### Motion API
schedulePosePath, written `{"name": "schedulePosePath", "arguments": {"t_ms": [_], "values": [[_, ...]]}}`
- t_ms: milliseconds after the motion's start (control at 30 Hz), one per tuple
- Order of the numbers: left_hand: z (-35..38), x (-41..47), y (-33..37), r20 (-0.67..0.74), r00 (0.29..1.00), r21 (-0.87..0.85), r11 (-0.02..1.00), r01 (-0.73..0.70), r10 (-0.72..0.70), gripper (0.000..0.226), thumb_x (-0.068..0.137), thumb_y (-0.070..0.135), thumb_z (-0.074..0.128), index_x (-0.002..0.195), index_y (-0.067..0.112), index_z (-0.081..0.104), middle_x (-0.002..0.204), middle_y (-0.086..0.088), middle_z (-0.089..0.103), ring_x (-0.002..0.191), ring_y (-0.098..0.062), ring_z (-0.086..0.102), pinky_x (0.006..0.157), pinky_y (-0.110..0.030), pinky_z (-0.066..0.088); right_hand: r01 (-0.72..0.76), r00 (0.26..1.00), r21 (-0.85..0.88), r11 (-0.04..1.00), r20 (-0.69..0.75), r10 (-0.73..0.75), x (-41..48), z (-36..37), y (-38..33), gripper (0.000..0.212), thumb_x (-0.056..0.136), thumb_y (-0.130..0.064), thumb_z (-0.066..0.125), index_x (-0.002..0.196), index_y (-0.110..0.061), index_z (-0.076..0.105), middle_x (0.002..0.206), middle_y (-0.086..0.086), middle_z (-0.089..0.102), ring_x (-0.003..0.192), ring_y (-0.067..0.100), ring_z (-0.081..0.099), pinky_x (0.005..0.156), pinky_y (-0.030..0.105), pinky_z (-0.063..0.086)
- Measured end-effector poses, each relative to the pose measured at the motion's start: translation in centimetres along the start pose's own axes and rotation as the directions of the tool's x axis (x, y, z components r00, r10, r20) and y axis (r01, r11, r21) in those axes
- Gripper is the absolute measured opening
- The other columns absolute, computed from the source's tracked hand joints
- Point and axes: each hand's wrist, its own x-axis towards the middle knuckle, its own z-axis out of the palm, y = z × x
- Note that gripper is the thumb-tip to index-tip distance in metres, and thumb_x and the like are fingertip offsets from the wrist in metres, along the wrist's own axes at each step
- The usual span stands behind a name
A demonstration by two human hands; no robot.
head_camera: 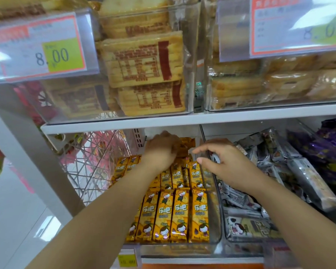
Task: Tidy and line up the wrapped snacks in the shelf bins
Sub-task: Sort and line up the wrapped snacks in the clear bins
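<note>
A clear plastic bin [216,226] on the lower shelf holds several yellow wrapped snack bars [180,216], lined up in rows with their cartoon fronts facing up. My left hand [161,150] reaches deep into the back of this bin and grips a yellow-orange snack packet [187,144] there. My right hand [221,158] hovers over the bin's right wall, fingers spread and pointing left, holding nothing. The back rows are partly hidden by both hands.
The bin to the right holds several silver-grey wrapped snacks [268,183], and purple packets [326,152] lie further right. Bins of wrapped toast slices [144,61] with price tags [41,49] sit on the shelf above. A wire basket [91,162] stands at the left.
</note>
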Motion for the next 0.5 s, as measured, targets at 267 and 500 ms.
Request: {"name": "schedulePosePath", "arguments": {"t_ms": [267,500], "values": [[0.7,1.8,-1.4,0.094,0.988,0.15,0.983,0.109,-0.124,0.045,0.095,0.026,0.05,0.139,0.027,0.042,0.134,-0.006,0.041,0.128,-0.03,0.036,0.105,-0.042,0.032,0.01,1.0,-0.013,1.0,-0.002,-0.01,0.0,0.1,0.2,0.023,0.091,-0.028,0.058,0.113,-0.032,0.064,0.119,-0.018,0.06,0.115,-0.001,0.049,0.097,0.023,0.039],[-0.4,0.3,-1.2,-0.147,0.989,0.103,0.994,0.035,-0.019,0.036,0.093,0.027,0.054,0.129,0.026,0.053,0.128,-0.006,0.051,0.122,-0.029,0.045,0.099,-0.039,0.036,0.03,1.0,0.002,1.0,-0.005,-0.03,0.0,0.0,0.3,0.023,0.09,-0.028,0.059,0.112,-0.032,0.064,0.12,-0.015,0.06,0.116,0.0,0.049,0.1,0.027,0.039]]}}
